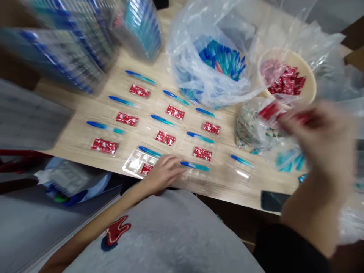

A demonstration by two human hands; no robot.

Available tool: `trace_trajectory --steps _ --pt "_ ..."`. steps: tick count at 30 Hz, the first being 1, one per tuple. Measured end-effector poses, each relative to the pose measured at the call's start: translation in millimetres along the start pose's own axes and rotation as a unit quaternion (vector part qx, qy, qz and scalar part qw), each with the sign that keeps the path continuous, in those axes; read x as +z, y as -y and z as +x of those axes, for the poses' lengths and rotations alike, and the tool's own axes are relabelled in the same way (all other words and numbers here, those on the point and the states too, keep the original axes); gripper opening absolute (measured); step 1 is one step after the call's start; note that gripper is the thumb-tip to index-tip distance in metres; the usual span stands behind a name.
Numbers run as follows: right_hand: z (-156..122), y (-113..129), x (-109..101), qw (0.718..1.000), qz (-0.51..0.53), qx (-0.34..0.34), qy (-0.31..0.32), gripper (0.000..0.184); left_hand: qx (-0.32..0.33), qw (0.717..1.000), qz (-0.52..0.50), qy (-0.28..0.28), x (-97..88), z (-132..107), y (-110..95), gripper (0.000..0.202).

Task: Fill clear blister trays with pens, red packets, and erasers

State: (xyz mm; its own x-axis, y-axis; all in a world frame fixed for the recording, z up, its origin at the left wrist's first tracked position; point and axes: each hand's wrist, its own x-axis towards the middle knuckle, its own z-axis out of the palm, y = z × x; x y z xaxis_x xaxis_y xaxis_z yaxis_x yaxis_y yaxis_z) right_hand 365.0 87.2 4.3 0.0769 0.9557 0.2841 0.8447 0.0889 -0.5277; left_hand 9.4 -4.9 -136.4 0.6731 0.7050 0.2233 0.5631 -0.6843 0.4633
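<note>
My left hand point(165, 171) lies over the table's front edge, palm down with fingers stretched out. It covers part of a clear plastic tray point(131, 163) that holds a blue-and-teal pen point(149, 152) and a small red patterned packet point(146, 169). Its fingertips are near another pen point(195, 166). Blurred by motion, my right hand point(321, 132) pinches red packets point(270, 110) above a bag of small patterned pieces point(247, 125). How many packets it holds I cannot tell. Rows of clear trays with pens and red packets point(202, 153) spread over the table.
A plastic bag full of pens point(224, 60) and a cream bowl of red packets point(311, 83) stand at the back right. Stacked clear trays point(65, 53) rise at the left. A phone point(273, 201) lies by the front edge. A bin point(76, 178) is below left.
</note>
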Motion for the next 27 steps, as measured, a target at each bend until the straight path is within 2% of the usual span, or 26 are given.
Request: trace_trajectory --steps 1,3,4,6,9,12,14,17,21,24,25,27 --pt "-39 9 17 0.993 0.076 -0.021 0.085 0.027 0.014 1.000 0.011 0.011 8.8 4 -3 0.019" --pt "-111 18 60 0.960 0.188 0.017 0.207 0.026 0.025 0.999 0.031 0.030 20.4 9 -6 0.019" --pt "-141 20 81 0.950 0.214 0.041 0.224 0.026 0.030 0.998 0.037 0.036 23.0 11 -6 0.020" --pt "-185 22 117 0.954 0.213 0.060 0.202 0.024 0.041 0.997 0.041 0.042 23.5 12 -6 0.022" --pt "-213 26 143 0.976 0.141 0.023 0.164 0.017 0.049 0.997 0.048 0.028 19.6 12 -5 0.022" --pt "-214 29 146 0.982 0.068 -0.033 0.175 0.012 0.053 0.997 0.059 0.003 18.5 9 -8 0.017" --pt "-211 29 146 0.979 0.033 -0.061 0.191 0.011 0.091 0.995 0.042 0.006 20.6 6 -11 0.017" --pt "-211 27 150 0.977 -0.012 -0.080 0.196 0.011 0.158 0.985 0.012 0.076 25.5 1 -15 0.019" --pt "-208 23 151 0.975 -0.009 -0.095 0.200 0.015 0.146 0.974 0.045 0.169 30.6 0 -19 0.026" --pt "-183 16 126 0.978 0.049 -0.121 0.160 0.016 0.148 0.967 0.092 0.187 34.8 5 -21 0.030" --pt "-166 12 111 0.982 0.060 -0.125 0.129 0.016 0.154 0.965 0.103 0.185 36.7 6 -22 0.029" --pt "-121 2 75 0.990 0.020 -0.131 0.043 0.012 0.167 0.964 0.114 0.173 40.9 8 -23 0.027"
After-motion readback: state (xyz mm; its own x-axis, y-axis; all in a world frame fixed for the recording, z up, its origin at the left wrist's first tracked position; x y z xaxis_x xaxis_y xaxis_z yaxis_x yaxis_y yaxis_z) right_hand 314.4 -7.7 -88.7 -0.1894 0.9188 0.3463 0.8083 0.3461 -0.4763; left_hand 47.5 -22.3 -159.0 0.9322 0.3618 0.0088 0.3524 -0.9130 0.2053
